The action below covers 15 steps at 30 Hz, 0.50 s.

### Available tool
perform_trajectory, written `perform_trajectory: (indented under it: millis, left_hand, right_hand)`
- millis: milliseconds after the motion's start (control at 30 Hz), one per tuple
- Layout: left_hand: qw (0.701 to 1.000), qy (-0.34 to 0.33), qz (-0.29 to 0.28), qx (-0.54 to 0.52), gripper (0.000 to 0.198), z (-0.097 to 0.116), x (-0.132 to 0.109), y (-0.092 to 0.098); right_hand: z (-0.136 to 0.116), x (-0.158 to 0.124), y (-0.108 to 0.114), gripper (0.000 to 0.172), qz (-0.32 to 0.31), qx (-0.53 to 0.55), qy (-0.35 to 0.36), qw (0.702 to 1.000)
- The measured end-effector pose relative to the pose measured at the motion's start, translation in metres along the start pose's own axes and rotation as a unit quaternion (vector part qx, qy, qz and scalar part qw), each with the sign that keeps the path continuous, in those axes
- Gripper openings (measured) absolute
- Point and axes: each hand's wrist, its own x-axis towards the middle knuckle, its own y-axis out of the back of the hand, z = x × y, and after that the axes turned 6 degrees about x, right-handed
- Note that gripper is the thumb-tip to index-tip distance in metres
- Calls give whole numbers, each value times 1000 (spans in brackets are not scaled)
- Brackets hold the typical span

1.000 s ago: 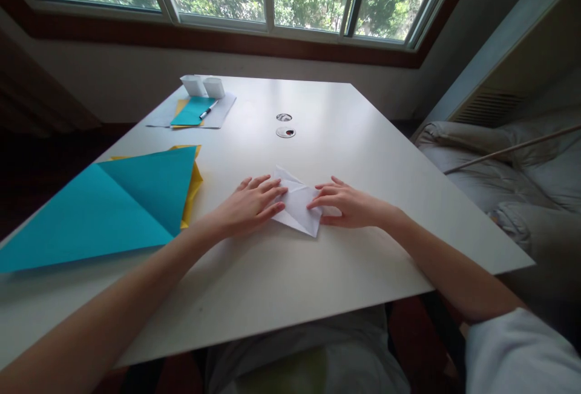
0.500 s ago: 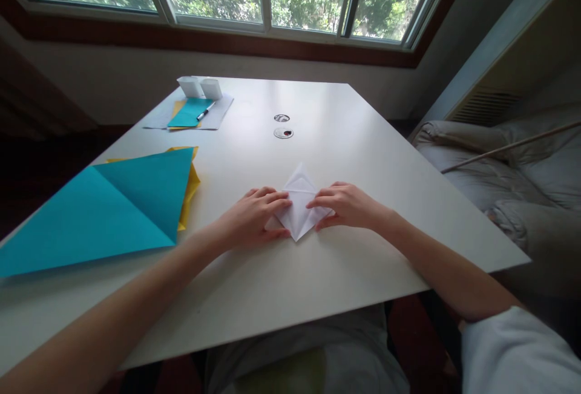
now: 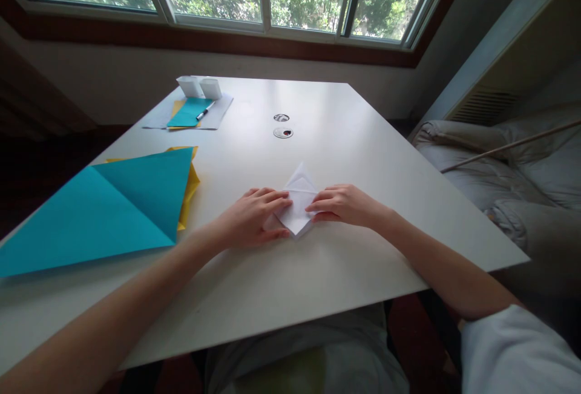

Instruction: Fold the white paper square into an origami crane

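A small folded white paper [image 3: 298, 199], diamond-shaped with creases, lies on the white table [image 3: 318, 273] in front of me. My left hand [image 3: 252, 218] holds its left edge, fingers curled on top and thumb under the lower side. My right hand [image 3: 342, 204] pinches the right flap, fingers pressed together over it. Both hands rest on the tabletop on either side of the paper.
A large teal sheet [image 3: 104, 209] lies over a yellow sheet [image 3: 190, 185] at the left. Far back left are two small white boxes [image 3: 200, 86], a teal paper [image 3: 188, 112] and a pen [image 3: 205, 111]. Two round cable holes [image 3: 282, 132] sit mid-table. Cushions [image 3: 512, 170] lie at the right.
The white paper was turned from lying slantwise to a point-up diamond. My hands closed in on its two sides, and my right fingers now cover more of the right flap.
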Motion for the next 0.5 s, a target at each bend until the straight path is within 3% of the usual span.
perform_trajectory:
  millis: [100, 200, 300, 367, 500]
  left_hand:
    - [1000, 13, 26, 10, 53, 1, 0, 2]
    - [990, 39, 124, 47, 41, 9, -1, 7]
    - [979, -22, 174, 99, 30, 25, -1, 12]
    - [984, -68, 129, 106, 31, 37, 1, 11]
    - [992, -21, 58, 108, 46, 49, 7, -3]
  right_hand:
    - [2, -1, -2, 28, 21, -23, -5, 1000]
    - [6, -2, -4, 25, 53, -15, -34, 998]
    - [9, -1, -4, 20, 88, 3, -77, 993]
    - [9, 1, -4, 18, 109, 16, -88, 990]
    - [6, 5, -4, 17, 165, 20, -108, 980]
